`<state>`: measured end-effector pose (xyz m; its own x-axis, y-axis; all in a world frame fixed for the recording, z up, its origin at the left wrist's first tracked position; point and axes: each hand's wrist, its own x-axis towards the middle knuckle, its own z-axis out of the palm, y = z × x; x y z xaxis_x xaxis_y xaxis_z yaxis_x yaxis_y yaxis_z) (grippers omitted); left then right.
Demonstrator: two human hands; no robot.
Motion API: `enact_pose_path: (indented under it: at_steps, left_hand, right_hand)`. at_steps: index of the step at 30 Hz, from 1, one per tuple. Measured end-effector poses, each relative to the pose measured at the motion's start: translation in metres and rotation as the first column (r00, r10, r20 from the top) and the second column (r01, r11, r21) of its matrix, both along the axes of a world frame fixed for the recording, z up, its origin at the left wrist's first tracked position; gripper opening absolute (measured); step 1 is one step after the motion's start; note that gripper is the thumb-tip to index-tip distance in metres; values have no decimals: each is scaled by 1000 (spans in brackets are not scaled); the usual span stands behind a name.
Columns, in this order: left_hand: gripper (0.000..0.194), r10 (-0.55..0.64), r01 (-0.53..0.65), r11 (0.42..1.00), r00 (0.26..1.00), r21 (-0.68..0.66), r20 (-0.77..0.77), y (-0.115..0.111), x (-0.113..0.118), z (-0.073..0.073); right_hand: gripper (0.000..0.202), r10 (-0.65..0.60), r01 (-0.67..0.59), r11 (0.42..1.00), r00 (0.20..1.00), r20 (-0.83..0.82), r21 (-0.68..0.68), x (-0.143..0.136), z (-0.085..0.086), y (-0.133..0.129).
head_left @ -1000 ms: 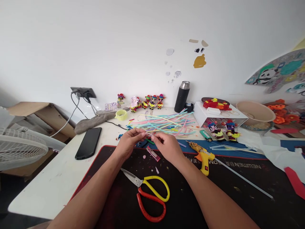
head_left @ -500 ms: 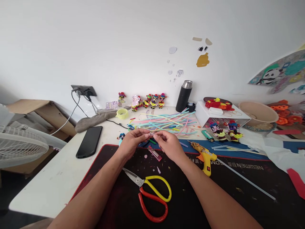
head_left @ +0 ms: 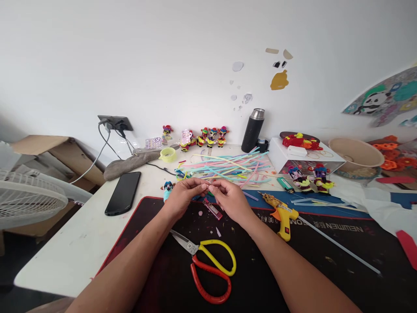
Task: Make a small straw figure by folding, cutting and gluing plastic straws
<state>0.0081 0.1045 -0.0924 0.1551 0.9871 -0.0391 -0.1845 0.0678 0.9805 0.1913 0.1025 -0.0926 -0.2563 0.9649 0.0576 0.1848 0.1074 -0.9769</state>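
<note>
My left hand [head_left: 184, 195] and my right hand [head_left: 230, 199] meet above the back of the black mat [head_left: 254, 278]. The fingertips of both are pinched together on something too small to make out. Just below them lies a small dark red packet [head_left: 213, 210], with a pink bit [head_left: 200, 213] beside it. Scissors [head_left: 208, 267] with one yellow and one red handle rest on the mat between my forearms. Behind my hands, pastel pipe cleaners [head_left: 228, 164] are spread in a loose pile. A small blue figure [head_left: 167, 190] stands by my left hand.
A yellow glue gun [head_left: 284, 219] with a long glue stick lies right of my right hand. A phone [head_left: 123, 193] is at the left, near a fan [head_left: 31, 195]. Behind stand a black flask [head_left: 253, 131], several small figures [head_left: 211, 138] and a white box [head_left: 276, 158].
My fingertips have drawn slightly closer together, and the pale bit seen between them before is now mostly hidden. The whole view has shifted slightly.
</note>
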Motion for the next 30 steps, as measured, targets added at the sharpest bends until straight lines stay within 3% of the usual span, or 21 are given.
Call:
enact_pose_path:
  at_steps: [12,25,30]
  left_hand:
    - [35,-31,31,999,1000,-34,-4,-2,3,3]
    - [35,-25,24,999,999,-21,-39,-2,5,4]
    - [28,70,-70,997,998,16,-7,0,2,7]
  right_hand:
    - [29,44,-52,994,995,-90,-92,1,-3,1]
    - [28,39,-44,995,997,-59,-84,-1,-5,1]
    - [25,43,-49,994,997,-66,-96,-2,-5,0]
